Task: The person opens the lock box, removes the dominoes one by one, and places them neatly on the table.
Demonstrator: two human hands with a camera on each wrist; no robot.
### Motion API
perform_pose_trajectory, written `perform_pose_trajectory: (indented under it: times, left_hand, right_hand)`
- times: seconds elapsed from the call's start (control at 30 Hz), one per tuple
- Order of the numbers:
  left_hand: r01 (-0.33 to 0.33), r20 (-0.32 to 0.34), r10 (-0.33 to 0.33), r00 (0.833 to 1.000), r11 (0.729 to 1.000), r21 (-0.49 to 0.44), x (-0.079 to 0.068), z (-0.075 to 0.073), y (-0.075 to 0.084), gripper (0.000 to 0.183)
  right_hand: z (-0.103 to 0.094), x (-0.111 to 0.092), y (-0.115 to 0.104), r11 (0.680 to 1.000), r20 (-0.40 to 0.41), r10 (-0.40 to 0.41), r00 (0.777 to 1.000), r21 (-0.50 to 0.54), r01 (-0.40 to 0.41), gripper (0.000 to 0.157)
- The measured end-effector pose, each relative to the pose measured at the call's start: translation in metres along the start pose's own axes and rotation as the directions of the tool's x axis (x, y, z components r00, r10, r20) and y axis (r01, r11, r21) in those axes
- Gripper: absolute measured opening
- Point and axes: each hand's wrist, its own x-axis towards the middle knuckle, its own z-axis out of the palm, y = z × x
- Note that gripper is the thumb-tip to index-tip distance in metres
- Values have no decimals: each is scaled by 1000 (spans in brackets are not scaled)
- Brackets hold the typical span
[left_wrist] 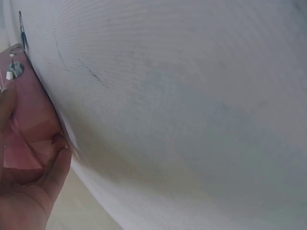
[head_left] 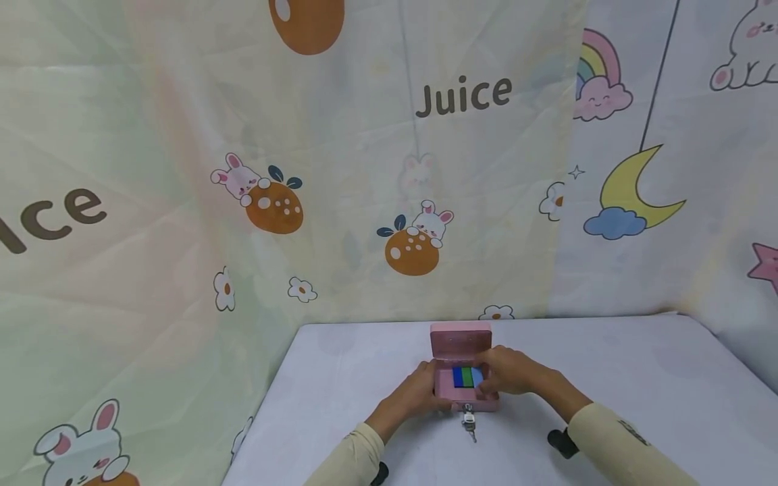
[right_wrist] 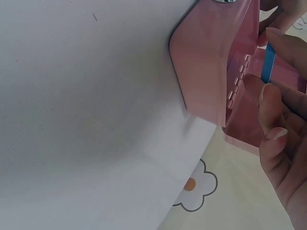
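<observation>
Count: one pink box [head_left: 446,391], one hinged lid [head_left: 460,345], three coloured pieces, two hands of yours. Box stands on the white table [head_left: 608,378], lid swung up at its far side. Within it, left to right: one dark-blue piece [head_left: 457,377], one green piece [head_left: 467,377] touching it, and one light-blue piece [head_left: 477,375] just right of the green, partly covered by your fingers. You cannot tell from here whether that third piece rests on the box floor.

Your right hand [head_left: 507,371] reaches in over the right wall; thumb and fingertips pinch the light-blue piece, seen edge-on in the right wrist view. Your left hand [head_left: 419,390] grips the box's left side, thumb toward the near corner, fingers toward the far one. One lock [left_wrist: 14,71] on the near wall; keys [head_left: 469,424] hang there, number unclear.
</observation>
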Motion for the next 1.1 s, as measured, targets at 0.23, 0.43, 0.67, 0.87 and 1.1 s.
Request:
perform_pose_trajectory:
  times: [0.23, 0.43, 0.67, 0.87, 1.1]
  left_hand:
    - [3, 1, -3, 1000, 1000, -13, -1, -1, 1, 88]
    - [12, -1, -12, 1000, 1000, -3, -1, -1, 2, 89]
    - [-1, -4, 1, 1000, 1000, 11, -1, -1, 1, 88]
    - [-2, -4, 2, 1000, 1000, 15, -1, -1, 1, 89]
    - [10, -2, -10, 1000, 1000, -4, -1, -2, 2, 89]
  right_hand:
    - [-2, -4, 1, 1000, 19, 13, 1000, 14, -13, 37]
    - [-5, -5, 4, 1000, 32, 23, 999, 1, -23, 38]
    - [-6, -6, 9, 1000, 46, 4, 999, -2, -4, 43]
    - [-8, -9, 11, 1000, 50, -10, 999, 5, 10, 44]
    - [-9, -12, 14, 1000, 51, 17, 999, 13, -17, 48]
